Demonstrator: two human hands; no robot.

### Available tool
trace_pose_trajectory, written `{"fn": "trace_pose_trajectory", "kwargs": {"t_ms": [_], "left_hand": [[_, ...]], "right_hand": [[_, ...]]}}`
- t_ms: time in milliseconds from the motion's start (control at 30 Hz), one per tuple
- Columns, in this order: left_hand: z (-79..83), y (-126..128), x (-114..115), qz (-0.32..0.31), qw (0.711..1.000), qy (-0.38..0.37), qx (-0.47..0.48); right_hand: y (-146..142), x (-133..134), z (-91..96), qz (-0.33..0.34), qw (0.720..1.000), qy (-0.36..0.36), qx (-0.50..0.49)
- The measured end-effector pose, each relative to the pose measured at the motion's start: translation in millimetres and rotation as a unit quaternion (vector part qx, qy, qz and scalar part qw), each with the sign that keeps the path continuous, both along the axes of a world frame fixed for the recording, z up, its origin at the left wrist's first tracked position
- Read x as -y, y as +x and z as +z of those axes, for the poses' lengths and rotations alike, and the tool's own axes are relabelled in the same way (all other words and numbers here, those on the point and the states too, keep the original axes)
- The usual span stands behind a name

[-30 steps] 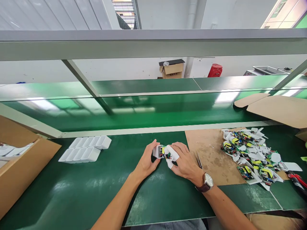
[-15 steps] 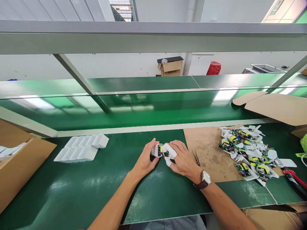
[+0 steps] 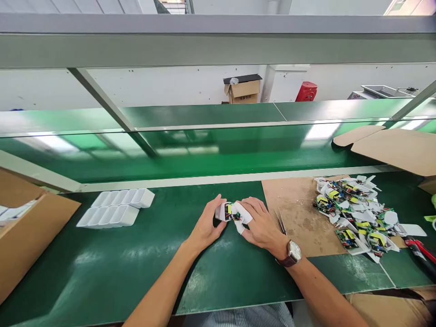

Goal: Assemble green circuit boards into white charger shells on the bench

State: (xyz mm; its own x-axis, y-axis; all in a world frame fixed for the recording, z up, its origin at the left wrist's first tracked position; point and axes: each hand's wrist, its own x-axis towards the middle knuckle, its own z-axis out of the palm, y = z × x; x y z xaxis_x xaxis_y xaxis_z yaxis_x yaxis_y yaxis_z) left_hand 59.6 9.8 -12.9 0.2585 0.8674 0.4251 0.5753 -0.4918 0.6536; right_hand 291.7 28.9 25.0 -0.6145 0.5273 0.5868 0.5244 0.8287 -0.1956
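Between my two hands, above the green bench, is a small circuit board [image 3: 233, 216] with a yellow-wrapped part and a white piece around its left end. My left hand [image 3: 207, 225] grips that white end between thumb and fingers. At the board's right end my right hand [image 3: 260, 225] pinches it; white coverings, apparently finger cots, show on its thumb and forefinger. Tweezers [image 3: 281, 221] lie just beyond my right wrist, on a brown cardboard sheet [image 3: 296, 227]. The board's underside is hidden.
A heap of circuit boards with white pieces [image 3: 357, 211] spreads over the cardboard's right side. Red-and-black pliers [image 3: 420, 250] lie beyond it. White plastic housings [image 3: 116, 206] stand in two rows at left, near an open carton [image 3: 37, 245]. A metal frame beam [image 3: 218, 47] crosses above.
The camera view has tilted slightly downward. My hands keep nearly the same grip on the circuit board, with no clear movement of it.
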Motion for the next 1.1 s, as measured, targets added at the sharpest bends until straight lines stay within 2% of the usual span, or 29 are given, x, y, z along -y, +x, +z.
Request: {"fn": "trace_pose_trajectory", "kwargs": {"t_ms": [333,633,1100], "left_hand": [[2.0,1.0,-0.2,-0.003,1.0,0.021,0.006],[4.7,1.8,-0.7,-0.004,0.999,0.032,0.005],[-0.4,1.2,-0.3,-0.01,0.998,0.057,0.014]], "right_hand": [[-1.6,0.3,4.4,-0.002,1.0,0.012,-0.001],[1.1,-0.3,-0.7,0.004,1.0,0.001,0.004],[3.6,-0.1,4.4,0.018,1.0,-0.012,0.003]]}}
